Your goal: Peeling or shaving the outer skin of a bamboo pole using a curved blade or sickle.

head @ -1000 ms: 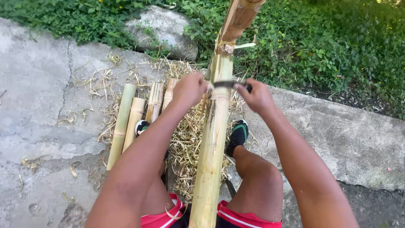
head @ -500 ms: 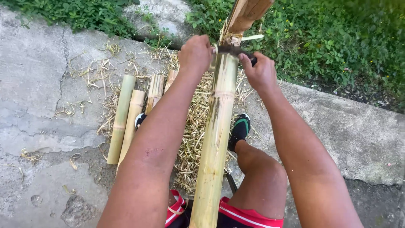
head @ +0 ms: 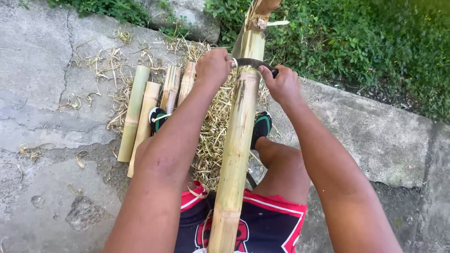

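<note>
A long bamboo pole (head: pixel 236 140) runs from between my knees up to a wooden support (head: pixel 259 14) at the top. Across the pole lies a dark curved blade (head: pixel 251 63). My left hand (head: pixel 213 68) grips the blade's left end and my right hand (head: pixel 281 84) grips its right end, one on each side of the pole. The pole's skin below the blade looks pale and scraped.
Several cut bamboo pieces (head: pixel 140 112) lie side by side on the concrete to the left. Dry shavings (head: pixel 213 126) are heaped under the pole around my sandalled feet (head: pixel 260 124). Grass (head: pixel 365 42) and a rock (head: pixel 187 16) border the concrete at the top.
Both hands and the blade first slid up the pole toward the support, then came back down a little. The view has shifted slightly.
</note>
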